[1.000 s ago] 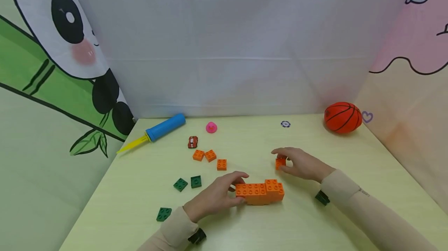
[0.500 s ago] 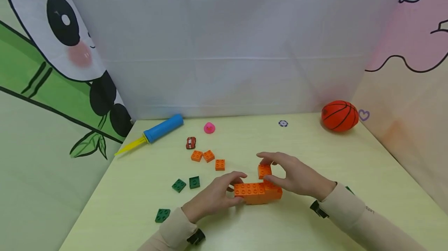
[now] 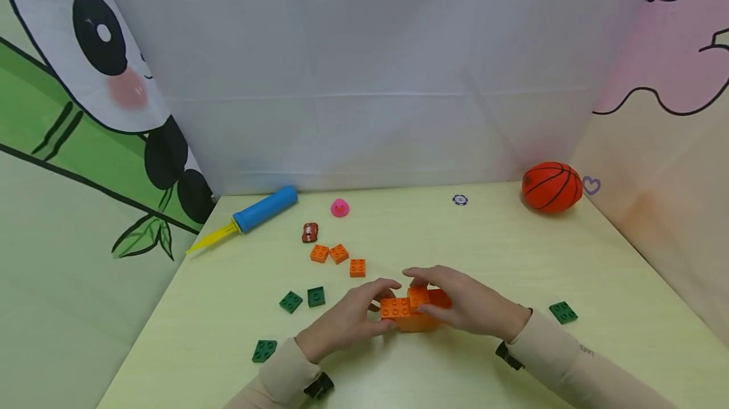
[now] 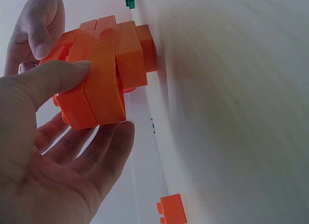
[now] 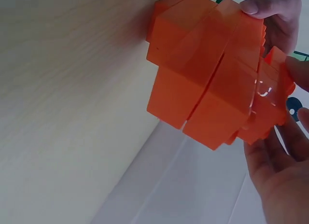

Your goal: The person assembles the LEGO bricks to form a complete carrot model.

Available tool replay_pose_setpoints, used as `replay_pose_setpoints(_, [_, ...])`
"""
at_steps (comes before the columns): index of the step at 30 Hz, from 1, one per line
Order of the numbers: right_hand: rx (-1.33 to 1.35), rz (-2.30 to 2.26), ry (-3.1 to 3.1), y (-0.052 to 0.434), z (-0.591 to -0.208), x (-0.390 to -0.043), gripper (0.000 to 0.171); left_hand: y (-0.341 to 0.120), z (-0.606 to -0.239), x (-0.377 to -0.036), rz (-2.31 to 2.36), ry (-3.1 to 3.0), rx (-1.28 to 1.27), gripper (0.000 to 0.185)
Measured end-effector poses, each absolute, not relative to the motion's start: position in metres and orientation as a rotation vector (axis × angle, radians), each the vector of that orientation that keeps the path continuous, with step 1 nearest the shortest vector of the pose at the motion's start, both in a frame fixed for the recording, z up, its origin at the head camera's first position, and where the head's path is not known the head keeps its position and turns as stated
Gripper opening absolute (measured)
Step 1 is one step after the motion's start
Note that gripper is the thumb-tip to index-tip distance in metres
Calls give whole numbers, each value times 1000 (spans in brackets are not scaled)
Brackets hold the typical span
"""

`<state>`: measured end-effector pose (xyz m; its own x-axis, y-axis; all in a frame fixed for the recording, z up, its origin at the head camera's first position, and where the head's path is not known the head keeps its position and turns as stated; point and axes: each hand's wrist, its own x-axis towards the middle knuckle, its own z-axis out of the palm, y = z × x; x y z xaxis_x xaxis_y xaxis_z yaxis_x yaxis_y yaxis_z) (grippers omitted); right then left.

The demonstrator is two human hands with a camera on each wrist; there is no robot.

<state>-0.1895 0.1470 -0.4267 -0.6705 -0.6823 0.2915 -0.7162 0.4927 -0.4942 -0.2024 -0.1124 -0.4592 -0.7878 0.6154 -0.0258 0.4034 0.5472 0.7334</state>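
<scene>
My left hand (image 3: 347, 317) grips the left end of a block of joined orange toy bricks (image 3: 407, 323), thumb on the near side and fingers behind. In the left wrist view the stacked layers of this block (image 4: 104, 84) show, lower bricks jutting out unevenly. My right hand (image 3: 469, 301) pinches one small orange brick (image 3: 418, 295) on top of the block, near its middle. That small brick (image 5: 270, 103) lies against the studded side in the right wrist view. Whether it is fully pressed down, I cannot tell.
Loose orange bricks (image 3: 357, 268) and green bricks (image 3: 291, 302) lie to the left; another green brick (image 3: 563, 312) is at the right. Farther back are a blue and yellow pump (image 3: 264, 209), a red toy car (image 3: 310, 232), a pink duck (image 3: 340, 207), a chip (image 3: 460, 200) and a ball (image 3: 552, 187).
My right hand has carried the small orange brick leftward and down onto the top of the block. My left hand keeps its grip. The green brick at the right has come into full view.
</scene>
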Motion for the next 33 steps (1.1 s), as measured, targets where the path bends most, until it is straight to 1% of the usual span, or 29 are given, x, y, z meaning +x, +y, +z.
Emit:
replay_pose_setpoints(13, [1175,964,-2765,145,-434,-188,66,-112,-460,-202,1083,2500,814,58])
replay_pose_setpoints(20, [1126,994,-2811,145,-436,-188,69,-112,-461,-203,1084,2503,845,59])
replay_pose_setpoints(26, [1126,993,-2799,145,-438,-188,67,-113,-461,-203,1086,2510,854,58])
replay_pose_setpoints(33, [1060,1014,-2829,148,-442,-187,63,-113,-463,-204,1094,2497,863,57])
